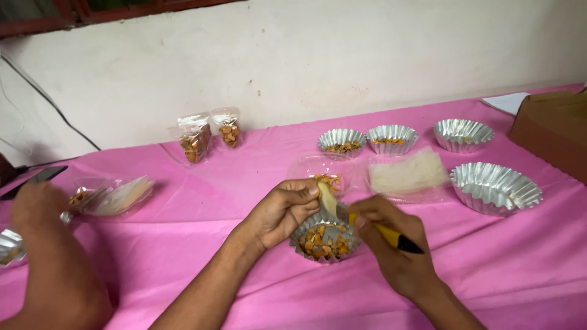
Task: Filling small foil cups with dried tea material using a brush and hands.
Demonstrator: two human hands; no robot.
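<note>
Head view: the left hand [282, 211] pinches a pale strip [328, 198] with closed fingers, just above the foil cup [324, 239] of orange snack pieces. The right hand [396, 247], touching that cup's right side, grips a yellow-black tool [391, 236]. Well left of the cup, a co-worker's hand [38, 208] nears a clear pouch [116, 195].
</note>
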